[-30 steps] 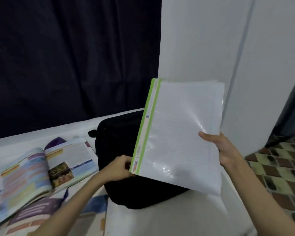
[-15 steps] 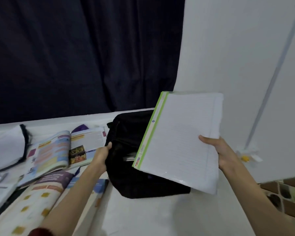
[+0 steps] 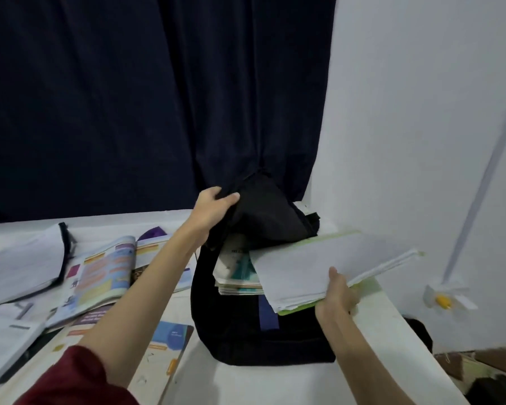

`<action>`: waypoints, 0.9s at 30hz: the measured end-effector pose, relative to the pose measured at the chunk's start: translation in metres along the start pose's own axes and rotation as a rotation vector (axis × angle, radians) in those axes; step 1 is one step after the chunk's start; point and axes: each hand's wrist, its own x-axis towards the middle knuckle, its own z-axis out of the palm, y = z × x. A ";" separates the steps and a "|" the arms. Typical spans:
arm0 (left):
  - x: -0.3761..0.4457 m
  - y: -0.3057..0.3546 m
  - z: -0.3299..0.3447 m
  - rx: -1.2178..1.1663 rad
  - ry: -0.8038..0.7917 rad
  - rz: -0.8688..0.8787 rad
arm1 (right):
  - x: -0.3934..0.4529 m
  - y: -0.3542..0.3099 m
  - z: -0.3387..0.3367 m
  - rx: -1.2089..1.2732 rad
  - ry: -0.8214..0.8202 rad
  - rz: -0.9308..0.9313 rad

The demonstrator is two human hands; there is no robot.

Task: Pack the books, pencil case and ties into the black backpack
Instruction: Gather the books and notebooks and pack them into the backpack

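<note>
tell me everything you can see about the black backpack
The black fabric backpack lies on the white surface, its opening facing the camera. The left hand grips its top flap and holds it lifted. Inside sits a stack of books. A blue strip runs down the front. The right hand holds a green-edged white notebook, partly in the opening, above the stack.

A room in a home, used for study.
A dark curtain (image 3: pixel 158 97) hangs beside a plain white wall (image 3: pixel 421 112); open textbooks (image 3: pixel 105 267) and papers lie scattered over a white table (image 3: pixel 246 381) next to a backpack (image 3: pixel 246 331), and patterned floor tiles (image 3: pixel 479 363) show at lower right.
</note>
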 end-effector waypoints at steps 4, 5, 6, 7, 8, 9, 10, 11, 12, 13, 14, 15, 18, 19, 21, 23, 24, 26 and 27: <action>-0.006 -0.007 -0.005 0.076 -0.091 0.056 | -0.013 0.027 0.019 -0.020 0.043 0.002; -0.006 -0.009 -0.005 0.080 -0.088 0.055 | -0.016 0.035 0.022 -0.048 0.018 0.008; -0.006 -0.011 -0.005 0.082 -0.082 0.057 | -0.018 0.040 0.025 -0.082 -0.016 0.023; -0.007 -0.010 -0.005 0.085 -0.078 0.058 | -0.021 0.046 0.028 -0.117 -0.053 0.041; -0.007 -0.009 -0.005 0.084 -0.076 0.059 | -0.022 0.050 0.030 -0.143 -0.080 0.054; -0.007 -0.007 -0.006 0.085 -0.073 0.062 | -0.023 0.054 0.032 -0.153 -0.096 0.070; -0.006 -0.006 -0.007 0.082 -0.071 0.064 | -0.023 0.058 0.033 -0.157 -0.107 0.093; -0.006 -0.005 -0.008 0.081 -0.066 0.064 | -0.024 0.063 0.035 -0.161 -0.122 0.124; -0.006 -0.004 -0.009 0.082 -0.059 0.067 | -0.026 0.067 0.037 -0.159 -0.151 0.175; -0.007 -0.002 -0.009 0.088 -0.056 0.068 | -0.028 0.073 0.039 -0.141 -0.185 0.245; -0.007 -0.002 -0.009 0.096 -0.056 0.072 | -0.032 0.076 0.042 -0.116 -0.223 0.321; -0.006 -0.002 -0.008 0.108 -0.054 0.078 | -0.036 0.079 0.045 -0.107 -0.265 0.389; -0.005 0.000 -0.008 0.185 -0.033 0.099 | -0.042 0.080 0.045 -0.302 -0.459 0.493; -0.004 0.001 -0.008 0.214 -0.031 0.108 | -0.043 0.077 0.040 -0.420 -0.554 0.506; -0.004 0.001 -0.007 0.235 -0.036 0.098 | -0.043 0.067 0.026 -0.671 -0.754 0.487; -0.006 0.001 -0.009 0.183 -0.117 -0.005 | -0.036 0.049 0.015 -0.906 -0.858 0.279; -0.007 0.001 -0.009 0.175 -0.180 -0.077 | -0.028 0.040 0.012 -1.001 -0.846 0.085; -0.010 0.001 -0.010 0.251 -0.274 -0.154 | -0.009 0.019 0.008 -1.156 -0.690 -0.376; -0.012 0.001 -0.009 0.288 -0.293 -0.152 | 0.002 0.008 0.003 -1.233 -0.547 -0.577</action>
